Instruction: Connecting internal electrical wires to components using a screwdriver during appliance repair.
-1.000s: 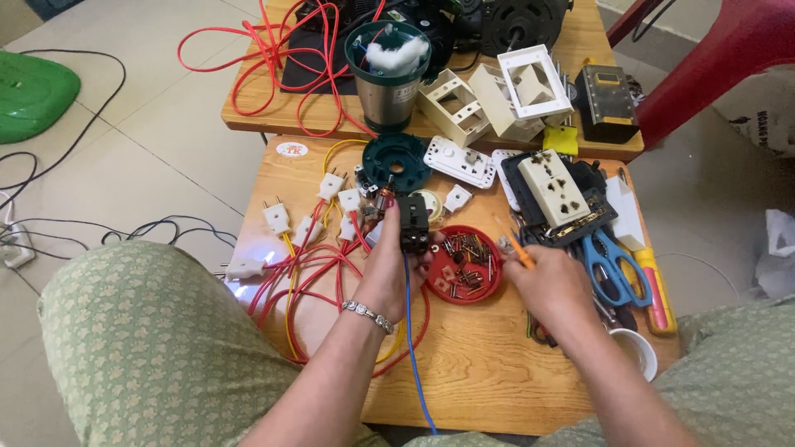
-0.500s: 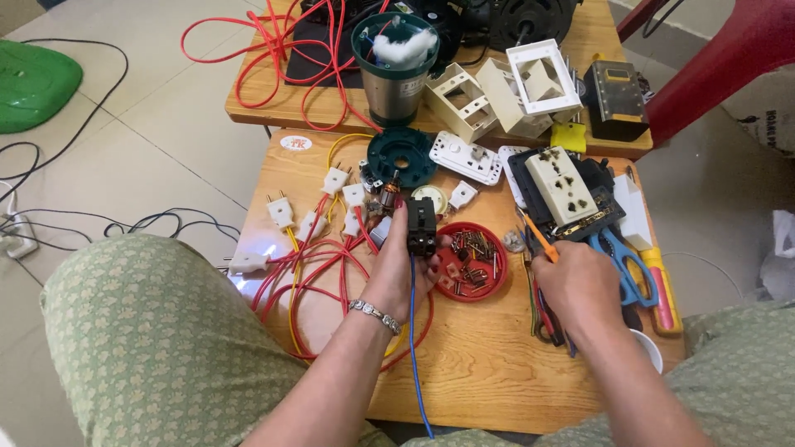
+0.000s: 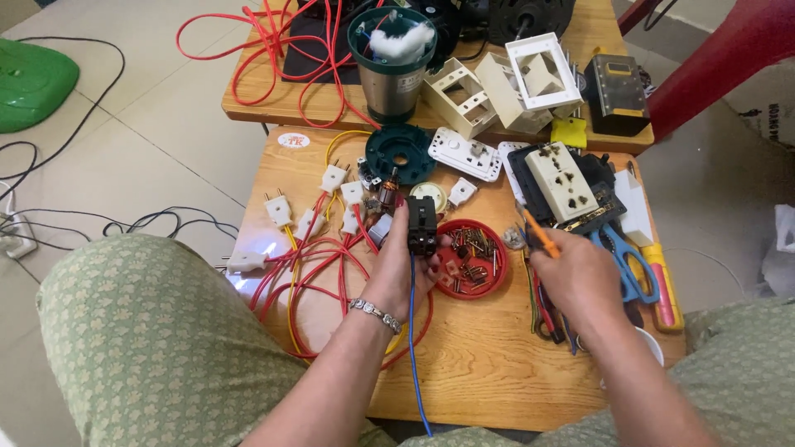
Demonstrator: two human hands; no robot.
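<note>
L hand (image 3: pixel 397 277) closed on black switch block (image 3: pixel 421 225) w/ blue wire (image 3: pixel 411 331) attached, mid-table (image 3: pixel 464 372); R hand (image 3: pixel 575 277) grips orange-handled screwdriver (image 3: pixel 538 238), not yet at block: fastening appears unfinished.

Count: two hands, left hand (image 3: pixel 403 269) and right hand (image 3: pixel 580 277). Two wooden worktops, near worktop (image 3: pixel 480 364) and far worktop (image 3: pixel 248 91). One red dish (image 3: pixel 472 258) of screws. One pair of blue scissors (image 3: pixel 623 263). One steel jar (image 3: pixel 392 58). One blue wire (image 3: pixel 411 348). One green lid (image 3: pixel 33 79).
</note>
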